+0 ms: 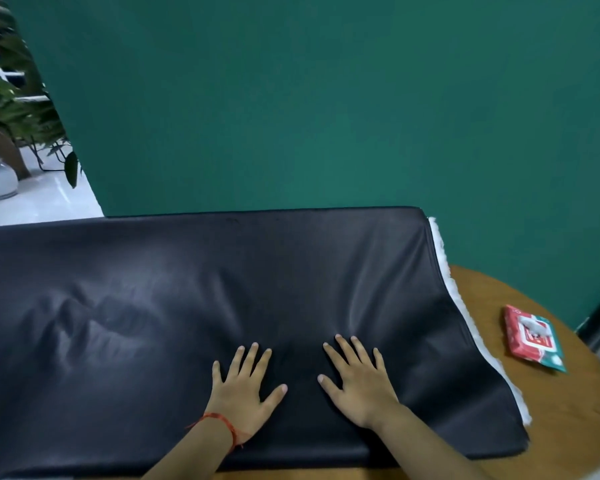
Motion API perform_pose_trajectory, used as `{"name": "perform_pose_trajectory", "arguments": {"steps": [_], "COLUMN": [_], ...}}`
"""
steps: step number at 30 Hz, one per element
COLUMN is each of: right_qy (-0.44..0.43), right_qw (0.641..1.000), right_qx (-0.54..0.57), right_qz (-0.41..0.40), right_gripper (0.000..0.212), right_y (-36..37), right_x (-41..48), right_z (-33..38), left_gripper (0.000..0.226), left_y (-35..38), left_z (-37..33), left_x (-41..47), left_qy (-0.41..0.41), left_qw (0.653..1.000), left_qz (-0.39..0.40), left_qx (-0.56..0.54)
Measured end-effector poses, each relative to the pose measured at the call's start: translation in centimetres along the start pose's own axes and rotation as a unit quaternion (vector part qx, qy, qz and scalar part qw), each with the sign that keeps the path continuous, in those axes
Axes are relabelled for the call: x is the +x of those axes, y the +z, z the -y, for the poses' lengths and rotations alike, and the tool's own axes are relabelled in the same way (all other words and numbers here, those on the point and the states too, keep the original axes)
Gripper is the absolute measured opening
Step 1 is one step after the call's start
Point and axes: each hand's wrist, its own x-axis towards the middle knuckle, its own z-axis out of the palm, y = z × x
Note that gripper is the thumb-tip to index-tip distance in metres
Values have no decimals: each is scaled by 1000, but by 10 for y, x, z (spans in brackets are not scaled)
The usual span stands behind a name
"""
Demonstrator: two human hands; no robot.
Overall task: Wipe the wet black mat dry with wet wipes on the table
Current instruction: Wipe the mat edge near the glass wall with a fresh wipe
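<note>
**Both palms flat on the mat, wipes waiting off to the right**

The left fingers [253,355] and the right fingers [357,348] are lying straight and spread, pressing down on the wide black leather-like mat [187,289] and grasping nothing. No wipe is showing under either palm. The left hand [246,389] and the right hand [357,386] are resting side by side, slightly apart, near the mat's near edge and right of its middle. A thin red string bracelet [222,422] is circling the left wrist.

The mat is covering most of the round brown wooden tabletop [568,410], its long axis running left to right. A white fleecy strip [444,271] is peeking out along its right edge.

The flat red-and-green pack of wet wipes [534,336] is sitting on bare wood beyond that right edge, close to the tabletop's right rim and well apart from both hands. Its long axis is running roughly far to near. It is lying to the right of the fingers and a little farther away, so the right hand is the nearer one and would probably be the one to reach across.

The mat's left end is being cut off by the frame. A paler, rumpled patch on its left part may be wetness or only creases; which is hard to tell. A white patch is showing on the pack's top, but whether the flap is lifted cannot be made out.
</note>
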Motion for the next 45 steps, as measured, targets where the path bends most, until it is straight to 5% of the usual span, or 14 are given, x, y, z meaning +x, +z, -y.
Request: {"name": "perform_pose_trajectory", "arguments": {"steps": [22,27,35,41,45], "right_qy": [-9,31,114,116,105], "right_qw": [999,997,992,993,988], "right_qx": [27,5,2,-34,-90], "right_qz": [15,-76,45,-5,-64], "right_gripper": [79,73,84,84,64], "right_y": [-3,-37,-38,-26,-25], "right_x": [-84,-50,-18,-24,-24], "right_z": [-2,-24,-64,-64,-67], "left_gripper": [108,102,90,76,79], "left_y": [11,7,3,-5,-20], "left_z": [-27,-20,-11,-6,-12], "left_x": [-87,-71,-23,3,54], "left_qy": [-17,-17,-2,36,26], "left_qw": [1000,1000,999,992,997], "left_qz": [0,10,12,-111,-72], "left_qx": [0,-15,-48,-40,-32]}}
